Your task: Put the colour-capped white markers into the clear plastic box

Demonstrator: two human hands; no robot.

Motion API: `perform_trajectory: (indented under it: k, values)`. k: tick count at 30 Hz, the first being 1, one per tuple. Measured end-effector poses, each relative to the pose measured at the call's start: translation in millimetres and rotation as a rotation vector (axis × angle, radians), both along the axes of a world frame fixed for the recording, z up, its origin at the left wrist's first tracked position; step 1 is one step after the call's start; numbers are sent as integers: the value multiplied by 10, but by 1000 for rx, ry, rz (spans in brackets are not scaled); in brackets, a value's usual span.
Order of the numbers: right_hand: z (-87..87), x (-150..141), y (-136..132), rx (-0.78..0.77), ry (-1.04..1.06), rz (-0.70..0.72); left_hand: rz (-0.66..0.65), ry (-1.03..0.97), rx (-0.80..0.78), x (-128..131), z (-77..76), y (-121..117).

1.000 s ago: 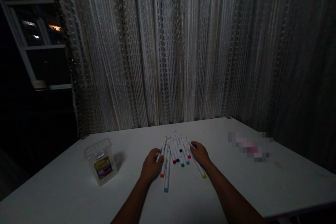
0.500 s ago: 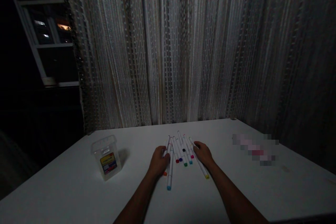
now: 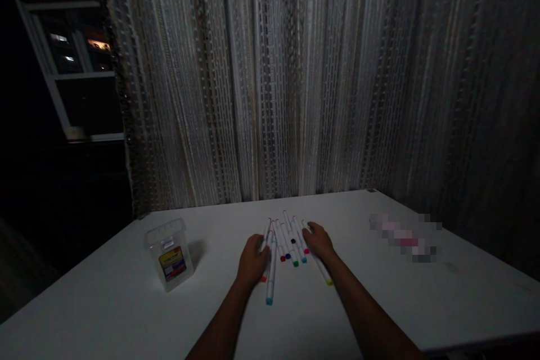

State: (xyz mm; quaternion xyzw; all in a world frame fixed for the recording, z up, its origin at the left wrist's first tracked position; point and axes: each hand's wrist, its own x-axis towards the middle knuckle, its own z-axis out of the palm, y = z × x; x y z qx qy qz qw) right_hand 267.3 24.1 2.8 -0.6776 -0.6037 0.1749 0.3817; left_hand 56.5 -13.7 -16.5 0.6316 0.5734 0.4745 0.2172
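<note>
Several white markers with coloured ends lie bunched on the white table [image 3: 135, 304], some overlapping. At the left side of the bunch, my left hand [image 3: 253, 259] curls its thumb and fingers around the orange-ended marker [image 3: 264, 279], hiding most of that marker. Beside its thumb lies a light-blue-ended marker [image 3: 271, 278], pointing towards me. My right hand [image 3: 318, 242] has its fingers closed over the upper part of the yellow-ended marker [image 3: 324, 273] at the right side. Between my hands are markers with green [image 3: 296, 263], red [image 3: 282, 258], pink [image 3: 306, 251] and black [image 3: 293, 241] ends.
A clear plastic box [image 3: 170, 259] with a lid and a yellow label stands upright at the left. A blurred-out pinkish item [image 3: 400, 236] lies at the right. A patterned curtain [image 3: 261, 79] hangs behind the table's far edge, and a window [image 3: 80, 45] shows at the left.
My right hand has slid slightly left along the bunch. The left hand and the markers keep nearly the same arrangement, while the whole view has shifted a little.
</note>
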Motion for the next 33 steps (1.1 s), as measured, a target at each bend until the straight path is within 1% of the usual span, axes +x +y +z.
perform_trajectory:
  k: [6,11,18,28,33]
  values:
    - [-91,60,-75,24,36,68,-36,-27,64,-52,-94,-16]
    - [-106,51,-50,40,8,55,-45,-28,61,-57,-79,-6]
    - [-101,37,-42,19,-51,43,-65,2,40,-61,-62,-25]
    - [-114,39,-48,37,-15,58,-77,36,15,-58,-77,-5]
    - [-87,31,-60,13,-14,44,-72,36,11,-56,-78,-10]
